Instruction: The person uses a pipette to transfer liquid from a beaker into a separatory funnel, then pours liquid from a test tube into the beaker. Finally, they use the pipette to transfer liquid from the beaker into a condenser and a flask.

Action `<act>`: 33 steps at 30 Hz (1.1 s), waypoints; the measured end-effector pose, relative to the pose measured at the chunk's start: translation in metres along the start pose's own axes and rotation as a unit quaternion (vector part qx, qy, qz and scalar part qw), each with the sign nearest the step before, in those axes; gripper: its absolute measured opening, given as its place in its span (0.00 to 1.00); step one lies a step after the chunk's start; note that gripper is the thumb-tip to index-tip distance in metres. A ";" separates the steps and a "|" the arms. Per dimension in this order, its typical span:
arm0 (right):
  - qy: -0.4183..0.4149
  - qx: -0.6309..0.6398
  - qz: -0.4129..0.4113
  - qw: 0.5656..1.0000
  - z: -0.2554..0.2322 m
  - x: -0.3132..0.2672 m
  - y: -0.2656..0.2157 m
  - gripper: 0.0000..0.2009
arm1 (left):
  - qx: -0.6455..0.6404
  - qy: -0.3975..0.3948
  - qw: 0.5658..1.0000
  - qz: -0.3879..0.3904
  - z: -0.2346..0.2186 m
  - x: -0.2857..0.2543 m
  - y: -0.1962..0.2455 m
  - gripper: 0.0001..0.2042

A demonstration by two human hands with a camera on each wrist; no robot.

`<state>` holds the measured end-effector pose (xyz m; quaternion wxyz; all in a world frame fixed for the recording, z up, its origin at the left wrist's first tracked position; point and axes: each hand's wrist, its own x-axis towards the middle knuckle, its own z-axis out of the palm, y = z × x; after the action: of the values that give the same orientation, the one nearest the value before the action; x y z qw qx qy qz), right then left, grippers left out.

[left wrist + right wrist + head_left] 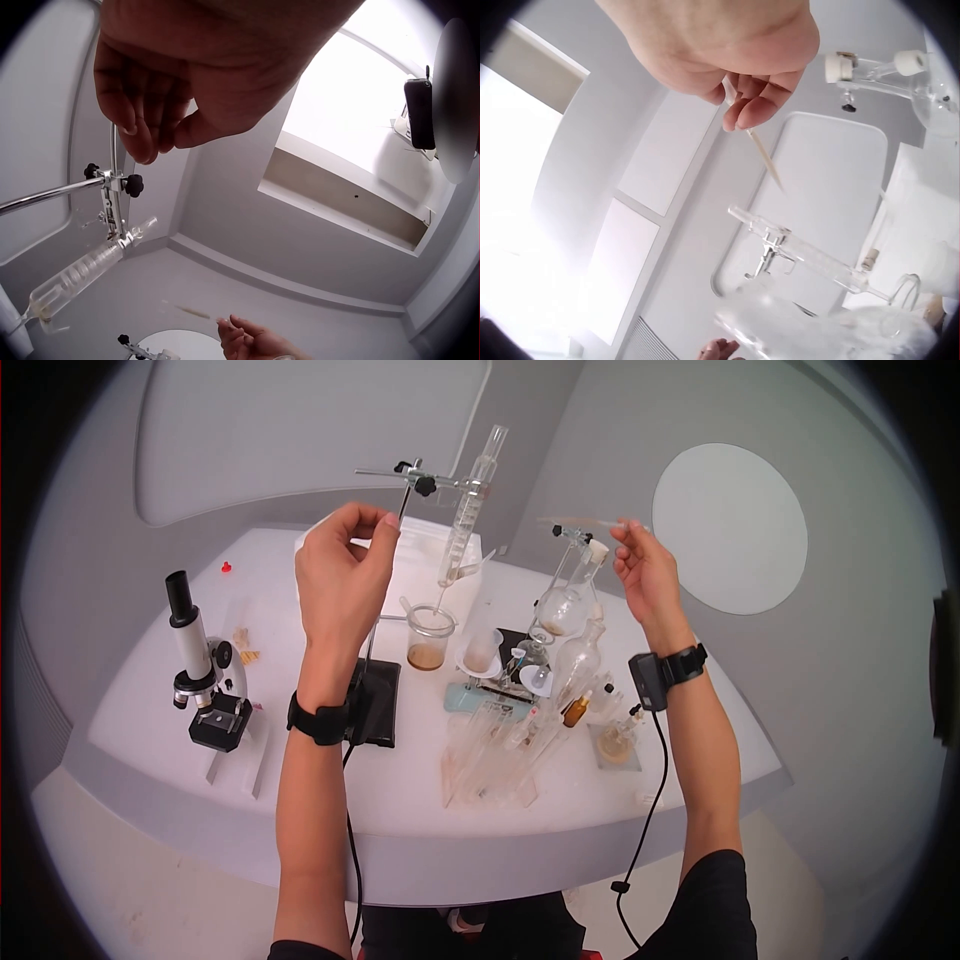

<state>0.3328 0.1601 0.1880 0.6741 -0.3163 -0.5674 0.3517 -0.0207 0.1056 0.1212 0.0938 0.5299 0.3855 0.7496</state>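
Note:
My right hand (645,570) pinches a thin, clear dropper (585,521) between thumb and fingers. In the right wrist view, tan liquid shows inside the dropper (765,159), which points towards a clear, coil-filled glass column (814,255). This column (465,525) is clamped at a slant on a metal stand (376,645). Below its tip stands a beaker (428,645) with brown liquid. Raised beside the stand rod, my left hand (345,575) has loosely bent fingers. The left wrist view shows a gap between its thumb and fingers (142,142), with nothing held there.
A microscope (207,670) stands on the left. Round flasks (567,608), a test-tube rack (490,760), an amber dropper bottle (576,710) and a burner-like glass vessel (614,743) crowd the centre right. A white box (330,560) sits behind the stand.

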 end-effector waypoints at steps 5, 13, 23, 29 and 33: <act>-0.005 0.001 -0.029 1.000 0.029 0.042 -0.043 0.11 | -0.006 -0.003 1.000 -0.004 -0.001 -0.002 0.005 0.13; -0.031 -0.022 -0.074 0.997 0.082 0.085 -0.080 0.10 | -0.018 -0.004 1.000 -0.003 0.001 -0.002 0.002 0.12; -0.022 -0.063 -0.060 0.996 0.095 0.094 -0.073 0.09 | -0.003 -0.021 1.000 -0.014 -0.001 0.000 0.004 0.11; -0.034 -0.072 -0.059 0.995 0.098 0.095 -0.073 0.09 | -0.017 0.000 1.000 -0.002 0.001 0.000 0.003 0.12; -0.038 -0.090 -0.061 0.993 0.101 0.093 -0.075 0.09 | -0.014 0.002 1.000 -0.004 0.001 -0.001 0.002 0.12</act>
<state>0.2519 0.1988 0.3157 0.6415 -0.3267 -0.6397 0.2693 -0.0190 0.1044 0.1221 0.1036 0.5257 0.3768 0.7556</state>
